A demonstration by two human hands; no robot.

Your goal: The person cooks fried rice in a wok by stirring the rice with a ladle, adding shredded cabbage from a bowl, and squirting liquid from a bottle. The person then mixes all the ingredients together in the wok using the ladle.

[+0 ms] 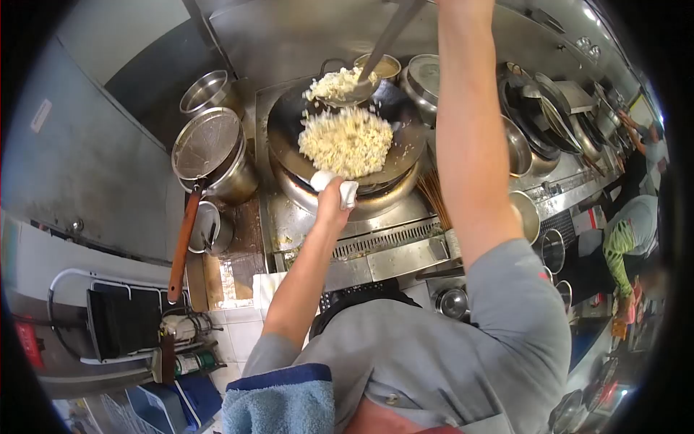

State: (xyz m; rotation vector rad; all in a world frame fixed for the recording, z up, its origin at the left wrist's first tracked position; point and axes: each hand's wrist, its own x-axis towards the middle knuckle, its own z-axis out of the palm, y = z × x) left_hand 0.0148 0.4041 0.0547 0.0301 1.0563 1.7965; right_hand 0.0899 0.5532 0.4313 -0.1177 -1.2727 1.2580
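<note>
A dark wok (405, 148) sits on the round burner ring, with a heap of yellow and white fried rice (347, 142) in it. My left hand (335, 199) is closed round a white cloth (348, 194) at the wok's near edge. Above the wok's far side, a metal ladle (359, 92) holds more of the rice, and some grains are in the air or blurred. The ladle's handle runs up to the top edge, beside my raised right arm. My right hand is cut off at the top of the view, so its fingers are hidden.
At the left, a strainer (207, 143) with a wooden handle rests on a metal pot (238, 177). Bamboo sticks (432, 197) stand right of the burner. Stacked woks and lids (553, 119) line the right counter. Two people (636, 231) are at the far right.
</note>
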